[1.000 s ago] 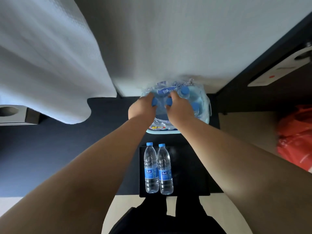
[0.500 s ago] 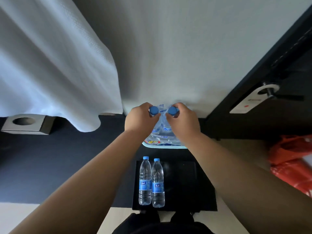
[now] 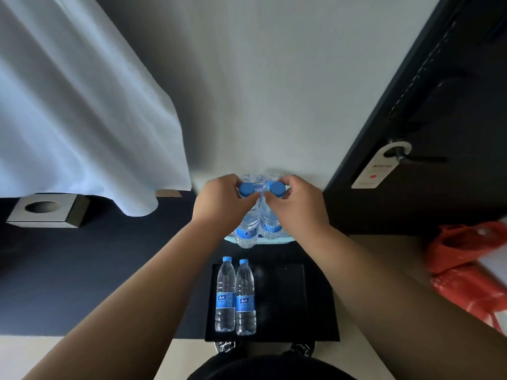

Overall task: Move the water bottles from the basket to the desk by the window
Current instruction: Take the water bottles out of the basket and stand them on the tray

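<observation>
My left hand (image 3: 223,200) grips the neck of a clear water bottle (image 3: 248,227) with a blue cap. My right hand (image 3: 297,204) grips a second water bottle (image 3: 270,224) the same way. Both bottles hang upright, side by side, lifted above the light blue basket (image 3: 277,240) against the wall. More wrapped bottles (image 3: 259,178) show behind my hands, partly hidden. Two further water bottles (image 3: 235,297) lie side by side at the left of a black tray (image 3: 288,300) on the dark desk (image 3: 82,270).
A white curtain (image 3: 82,105) hangs over the desk's far left, above a square tissue box (image 3: 45,212). A dark door with a handle tag (image 3: 381,165) stands at the right. An orange plastic bag (image 3: 472,267) lies on the right.
Both hands have pulled one bottle each up out of the basket by the neck; the bottles now hang clear above it. The head has tilted up, so more wall and door show.
</observation>
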The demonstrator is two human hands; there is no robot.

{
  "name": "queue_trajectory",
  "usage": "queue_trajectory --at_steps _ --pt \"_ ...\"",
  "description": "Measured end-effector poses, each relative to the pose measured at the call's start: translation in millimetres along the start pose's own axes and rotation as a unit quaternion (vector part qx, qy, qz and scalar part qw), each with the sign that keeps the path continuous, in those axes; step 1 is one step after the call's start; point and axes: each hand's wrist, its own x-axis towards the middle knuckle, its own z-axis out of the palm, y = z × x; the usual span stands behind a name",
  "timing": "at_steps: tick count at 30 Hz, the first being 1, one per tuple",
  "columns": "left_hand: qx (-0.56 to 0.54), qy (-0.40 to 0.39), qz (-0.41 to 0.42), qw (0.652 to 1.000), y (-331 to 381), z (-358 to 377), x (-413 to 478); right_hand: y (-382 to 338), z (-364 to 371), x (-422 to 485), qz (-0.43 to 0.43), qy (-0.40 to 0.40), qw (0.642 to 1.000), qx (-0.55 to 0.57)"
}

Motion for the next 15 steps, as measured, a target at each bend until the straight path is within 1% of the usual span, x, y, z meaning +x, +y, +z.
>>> queue_trajectory --at_steps 4,7,11,15 --pt "0.018 -0.065 -0.026 0.997 -14.3 31.8 -22.8 30.4 0.9 -20.3 0.034 -0.059 0.997 -0.037" --pt "-0.002 -0.125 -0.071 0.99 -28.4 58.6 -39.5 58.3 9.3 -37.9 0.073 -0.1 0.991 -0.042" --pt "-0.008 -0.169 -0.116 0.979 -45.4 91.6 -56.5 89.2 22.9 -59.3 0.116 -0.142 0.981 -0.056" --pt "0.024 -0.2 -0.144 0.969 -61.4 116.6 -68.0 113.0 36.3 -74.2 0.174 -0.175 0.968 -0.052"
